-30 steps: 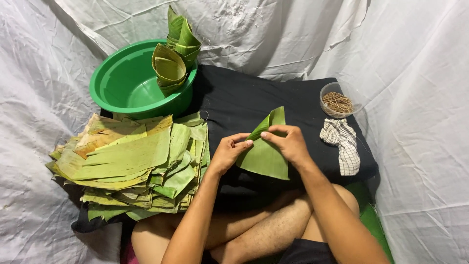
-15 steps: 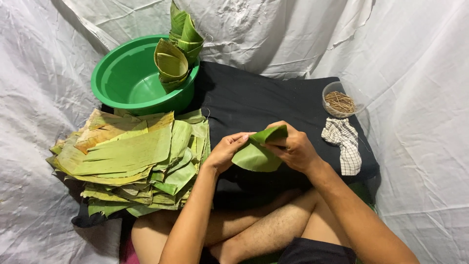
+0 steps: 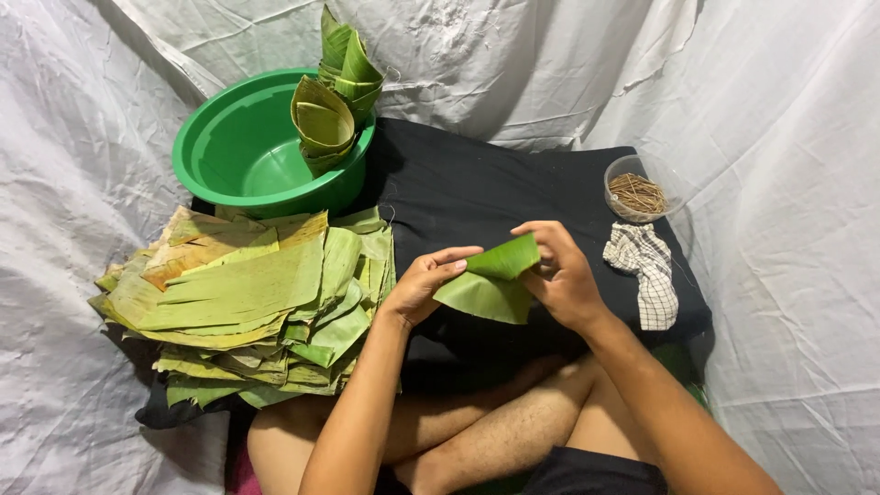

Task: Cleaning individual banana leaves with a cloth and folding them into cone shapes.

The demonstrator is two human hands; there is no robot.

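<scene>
Both hands hold one green banana leaf piece above the black cloth. My left hand pinches its left edge with fingers over the top. My right hand grips the right side, where the leaf is folded over into a partial cone. A large stack of cut banana leaves lies just left of my left hand.
A green plastic basin sits at the back left with stacked folded leaf cones leaning in it. A small clear bowl of thin sticks and a checked cloth lie at right. White sheeting surrounds everything; my crossed legs are below.
The leaf stood upright a second ago; my hands have since folded and rolled it down into a flatter, cone-like shape, staying over the same spot.
</scene>
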